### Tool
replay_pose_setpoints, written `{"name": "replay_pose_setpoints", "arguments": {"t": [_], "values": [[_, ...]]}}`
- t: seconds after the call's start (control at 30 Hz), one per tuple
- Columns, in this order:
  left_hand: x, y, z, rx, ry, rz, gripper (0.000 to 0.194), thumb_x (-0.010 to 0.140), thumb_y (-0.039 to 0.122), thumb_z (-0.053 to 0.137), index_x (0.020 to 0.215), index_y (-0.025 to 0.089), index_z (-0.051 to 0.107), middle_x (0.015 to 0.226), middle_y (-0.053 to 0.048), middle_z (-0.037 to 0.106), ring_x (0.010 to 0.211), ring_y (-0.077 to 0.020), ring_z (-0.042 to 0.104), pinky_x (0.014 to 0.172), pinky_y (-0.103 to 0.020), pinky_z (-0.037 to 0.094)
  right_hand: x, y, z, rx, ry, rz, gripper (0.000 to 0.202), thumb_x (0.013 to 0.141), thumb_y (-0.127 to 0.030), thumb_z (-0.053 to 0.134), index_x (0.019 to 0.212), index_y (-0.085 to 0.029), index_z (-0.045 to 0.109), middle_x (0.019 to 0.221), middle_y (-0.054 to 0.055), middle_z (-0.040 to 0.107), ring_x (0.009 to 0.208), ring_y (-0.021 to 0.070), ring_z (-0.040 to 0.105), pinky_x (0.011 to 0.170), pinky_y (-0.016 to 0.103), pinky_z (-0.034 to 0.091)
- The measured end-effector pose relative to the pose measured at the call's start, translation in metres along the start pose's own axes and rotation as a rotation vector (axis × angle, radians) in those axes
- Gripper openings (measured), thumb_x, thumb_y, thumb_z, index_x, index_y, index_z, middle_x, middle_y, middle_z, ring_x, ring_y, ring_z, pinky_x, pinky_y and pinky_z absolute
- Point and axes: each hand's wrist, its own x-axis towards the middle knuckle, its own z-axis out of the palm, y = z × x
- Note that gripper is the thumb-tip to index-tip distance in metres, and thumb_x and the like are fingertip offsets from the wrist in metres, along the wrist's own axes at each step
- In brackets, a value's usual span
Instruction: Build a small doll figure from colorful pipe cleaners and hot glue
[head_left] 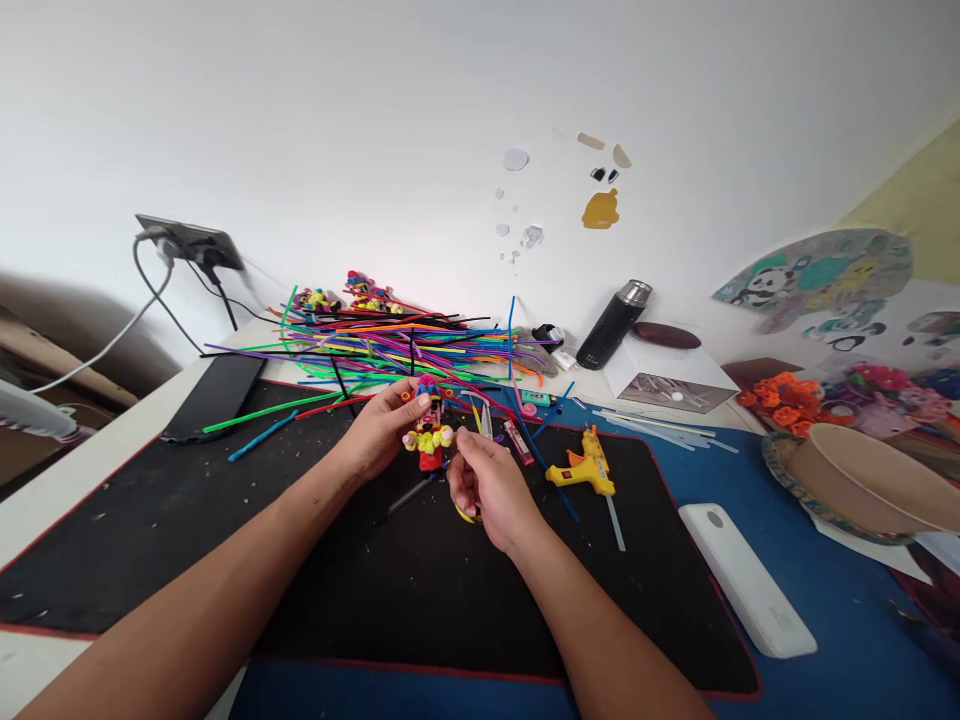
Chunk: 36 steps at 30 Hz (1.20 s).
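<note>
A small pipe-cleaner doll (429, 440) with a pink and blue head, yellow arms and a red lower part is upright above the black mat. My left hand (386, 425) pinches it by the head from the left side. My right hand (491, 485) is closed, its thumb and forefinger together right beside the doll's right-side arm end; whether something thin is between them I cannot tell. A scissor-like metal blade (486, 418) shows behind my right hand, and a yellow curved piece peeks out below it, mostly hidden.
Many coloured pipe cleaners (450, 345) are piled along the wall, with more finished figures (367, 290) behind. A yellow glue gun (585, 468), a red lighter (519, 442) and a white power bank (746, 580) lie to the right. A black phone (215, 398) is left; a black flask (613, 325) leans on the wall.
</note>
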Motion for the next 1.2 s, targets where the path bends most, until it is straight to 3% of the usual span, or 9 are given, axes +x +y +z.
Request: {"name": "replay_pose_setpoints", "arguments": {"t": [0.2, 0.53, 0.73, 0.97, 1.2], "values": [[-0.0003, 0.0002, 0.0021, -0.018, 0.021, 0.015, 0.05, 0.066, 0.043, 0.104, 0.094, 0.015, 0.074, 0.075, -0.003, 0.072, 0.057, -0.0128, 0.064, 0.051, -0.021, 0.049, -0.001, -0.0008, 0.001, -0.016, 0.004, 0.004, 0.063, 0.077, -0.081, 0.082, 0.082, -0.022, 0.06, 0.054, -0.005, 0.058, 0.038, 0.0083, 0.043, 0.037, 0.022, 0.022], [-0.0004, 0.0004, 0.002, -0.035, 0.008, 0.016, 0.046, 0.068, 0.042, 0.104, 0.093, 0.015, 0.075, 0.074, -0.002, 0.072, 0.055, -0.0118, 0.062, 0.048, -0.021, 0.045, -0.0009, 0.0003, 0.0004, -0.014, -0.003, 0.0, 0.063, 0.077, -0.081, 0.081, 0.081, -0.023, 0.058, 0.054, -0.005, 0.058, 0.038, 0.0083, 0.043, 0.037, 0.022, 0.023], [0.0001, -0.0003, 0.0032, -0.036, -0.003, 0.035, 0.046, 0.068, 0.044, 0.104, 0.091, 0.015, 0.076, 0.074, -0.003, 0.073, 0.058, -0.0133, 0.065, 0.053, -0.022, 0.05, -0.0013, 0.0007, 0.0004, 0.001, -0.003, 0.0, 0.062, 0.076, -0.079, 0.083, 0.082, -0.023, 0.058, 0.054, -0.006, 0.058, 0.038, 0.0088, 0.043, 0.037, 0.022, 0.024], [0.0014, -0.0003, -0.0002, -0.053, 0.009, 0.032, 0.048, 0.068, 0.045, 0.104, 0.095, 0.015, 0.076, 0.081, -0.004, 0.076, 0.064, -0.0149, 0.069, 0.061, -0.024, 0.055, -0.0022, -0.0032, -0.0004, 0.011, -0.003, -0.004, 0.062, 0.077, -0.079, 0.082, 0.094, -0.021, 0.067, 0.055, -0.006, 0.059, 0.039, 0.0091, 0.043, 0.038, 0.023, 0.023], [0.0017, 0.0032, -0.0034, -0.03, 0.057, 0.042, 0.051, 0.066, 0.044, 0.105, 0.097, 0.016, 0.076, 0.078, -0.003, 0.074, 0.062, -0.0144, 0.067, 0.057, -0.023, 0.053, -0.0025, -0.002, -0.0004, 0.006, -0.01, -0.011, 0.063, 0.079, -0.078, 0.081, 0.101, -0.02, 0.072, 0.056, -0.006, 0.058, 0.039, 0.0091, 0.043, 0.038, 0.023, 0.023]]}}
